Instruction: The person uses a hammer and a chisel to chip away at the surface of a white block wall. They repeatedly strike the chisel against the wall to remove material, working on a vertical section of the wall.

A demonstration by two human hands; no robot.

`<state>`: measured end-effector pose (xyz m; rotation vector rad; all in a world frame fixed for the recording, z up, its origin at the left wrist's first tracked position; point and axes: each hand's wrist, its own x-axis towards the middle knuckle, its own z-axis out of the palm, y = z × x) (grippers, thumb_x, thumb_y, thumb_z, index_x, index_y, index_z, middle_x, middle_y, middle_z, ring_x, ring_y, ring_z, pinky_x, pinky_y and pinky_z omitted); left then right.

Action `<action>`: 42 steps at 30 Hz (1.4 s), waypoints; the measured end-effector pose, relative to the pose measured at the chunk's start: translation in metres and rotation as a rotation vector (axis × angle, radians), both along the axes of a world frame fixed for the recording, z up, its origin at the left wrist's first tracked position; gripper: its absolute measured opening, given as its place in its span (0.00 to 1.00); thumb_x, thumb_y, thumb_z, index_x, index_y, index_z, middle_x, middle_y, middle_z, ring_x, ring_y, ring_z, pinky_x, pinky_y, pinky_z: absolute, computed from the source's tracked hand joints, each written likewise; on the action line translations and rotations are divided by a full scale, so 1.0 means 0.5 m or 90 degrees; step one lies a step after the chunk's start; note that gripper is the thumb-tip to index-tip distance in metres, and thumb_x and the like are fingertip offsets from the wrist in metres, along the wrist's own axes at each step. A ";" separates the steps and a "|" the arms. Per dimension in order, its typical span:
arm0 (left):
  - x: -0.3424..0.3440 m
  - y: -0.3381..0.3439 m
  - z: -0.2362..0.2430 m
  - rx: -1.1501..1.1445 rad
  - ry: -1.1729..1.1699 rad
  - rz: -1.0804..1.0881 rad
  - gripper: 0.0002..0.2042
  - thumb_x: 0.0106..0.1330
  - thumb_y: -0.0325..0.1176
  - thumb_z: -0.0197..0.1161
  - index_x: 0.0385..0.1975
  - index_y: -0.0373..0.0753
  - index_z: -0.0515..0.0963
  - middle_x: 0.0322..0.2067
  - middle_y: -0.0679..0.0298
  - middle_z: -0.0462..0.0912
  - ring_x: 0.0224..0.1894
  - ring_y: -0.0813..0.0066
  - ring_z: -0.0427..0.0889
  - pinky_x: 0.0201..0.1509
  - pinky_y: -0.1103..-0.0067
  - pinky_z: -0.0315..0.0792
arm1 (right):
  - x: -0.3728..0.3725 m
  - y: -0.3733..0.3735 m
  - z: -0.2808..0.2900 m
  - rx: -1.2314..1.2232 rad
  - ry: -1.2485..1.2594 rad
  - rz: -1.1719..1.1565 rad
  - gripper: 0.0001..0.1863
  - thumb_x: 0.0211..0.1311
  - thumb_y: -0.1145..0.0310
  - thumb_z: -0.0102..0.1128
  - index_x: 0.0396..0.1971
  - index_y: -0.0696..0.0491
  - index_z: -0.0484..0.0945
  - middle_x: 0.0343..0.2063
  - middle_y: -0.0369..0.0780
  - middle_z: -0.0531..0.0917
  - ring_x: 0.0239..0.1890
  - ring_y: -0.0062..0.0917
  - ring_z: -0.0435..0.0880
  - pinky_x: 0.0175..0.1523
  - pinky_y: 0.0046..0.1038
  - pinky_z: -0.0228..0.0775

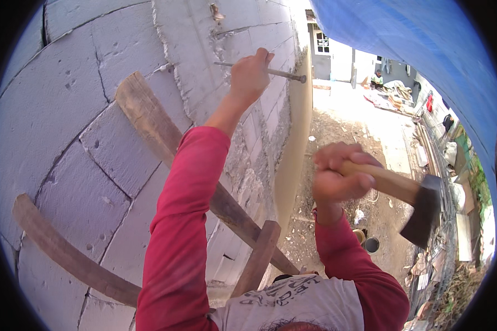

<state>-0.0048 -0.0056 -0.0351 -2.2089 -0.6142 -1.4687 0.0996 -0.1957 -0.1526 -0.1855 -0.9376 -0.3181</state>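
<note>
My left hand is closed around a thin steel chisel, whose pointed end lies against or close to the grey block wall. The chisel's flattened butt end sticks out to the right of my fist. Lower and to the right, my right hand grips the wooden handle of a hatchet, slightly blurred. The dark hatchet head is at the right, well apart from the chisel, with its blade edge turned downward. Rough, chipped mortar runs along the wall near my left hand.
Wooden ladder-like beams lean by the wall under my left arm. A blue tarp hangs overhead. Far below, buckets stand on the dirt ground. Scrap and long rods line the right side, and a person sits far back.
</note>
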 end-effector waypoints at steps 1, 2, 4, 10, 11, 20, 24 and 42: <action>0.003 -0.003 -0.001 0.003 0.001 -0.010 0.03 0.69 0.29 0.59 0.36 0.41 0.71 0.22 0.52 0.80 0.29 0.46 0.81 0.31 0.55 0.69 | -0.002 0.017 -0.015 -0.082 -0.015 -0.033 0.20 0.79 0.55 0.43 0.34 0.58 0.71 0.17 0.37 0.72 0.13 0.19 0.69 0.17 0.21 0.63; 0.001 -0.001 -0.003 0.008 0.008 -0.012 0.03 0.69 0.30 0.59 0.36 0.41 0.71 0.22 0.53 0.80 0.29 0.46 0.81 0.31 0.56 0.69 | -0.007 0.038 -0.028 -0.161 -0.036 -0.065 0.20 0.79 0.56 0.44 0.33 0.58 0.72 0.16 0.37 0.71 0.14 0.19 0.70 0.18 0.22 0.63; 0.004 0.006 -0.007 0.019 0.023 -0.020 0.04 0.70 0.30 0.59 0.36 0.41 0.72 0.22 0.53 0.80 0.29 0.46 0.81 0.31 0.56 0.70 | -0.010 0.052 -0.039 -0.459 -0.073 -0.040 0.21 0.77 0.56 0.46 0.28 0.57 0.72 0.15 0.37 0.71 0.15 0.19 0.70 0.18 0.23 0.62; -0.014 0.017 -0.019 0.046 -0.007 -0.043 0.03 0.70 0.30 0.59 0.37 0.41 0.72 0.22 0.53 0.81 0.29 0.48 0.82 0.31 0.58 0.71 | 0.045 -0.062 0.032 -0.065 -0.004 0.101 0.17 0.78 0.56 0.46 0.38 0.54 0.74 0.17 0.35 0.71 0.11 0.19 0.68 0.11 0.22 0.62; -0.014 0.021 -0.020 0.049 -0.011 -0.047 0.03 0.70 0.30 0.59 0.37 0.41 0.72 0.22 0.54 0.81 0.28 0.48 0.82 0.31 0.58 0.71 | 0.034 -0.078 0.058 0.059 0.030 0.125 0.15 0.78 0.57 0.47 0.37 0.53 0.74 0.16 0.35 0.71 0.11 0.19 0.69 0.10 0.23 0.62; -0.006 0.011 -0.015 -0.045 0.038 0.068 0.03 0.69 0.28 0.58 0.39 0.41 0.72 0.27 0.55 0.84 0.31 0.48 0.83 0.33 0.57 0.73 | 0.003 -0.002 -0.055 -0.355 0.030 0.049 0.17 0.75 0.67 0.46 0.24 0.55 0.73 0.11 0.32 0.69 0.13 0.18 0.71 0.20 0.23 0.69; -0.018 0.020 -0.008 0.003 -0.003 -0.017 0.02 0.70 0.29 0.57 0.38 0.41 0.72 0.27 0.55 0.84 0.31 0.48 0.83 0.33 0.56 0.72 | 0.056 -0.041 0.005 -0.046 -0.005 -0.031 0.10 0.71 0.72 0.46 0.29 0.56 0.74 0.17 0.35 0.73 0.10 0.24 0.69 0.20 0.30 0.69; 0.006 0.021 -0.023 0.060 0.004 -0.059 0.05 0.67 0.30 0.61 0.33 0.40 0.72 0.19 0.57 0.79 0.26 0.52 0.82 0.31 0.61 0.72 | 0.008 -0.095 -0.003 -0.107 0.169 0.219 0.21 0.79 0.53 0.42 0.33 0.56 0.69 0.13 0.37 0.69 0.10 0.19 0.64 0.12 0.22 0.60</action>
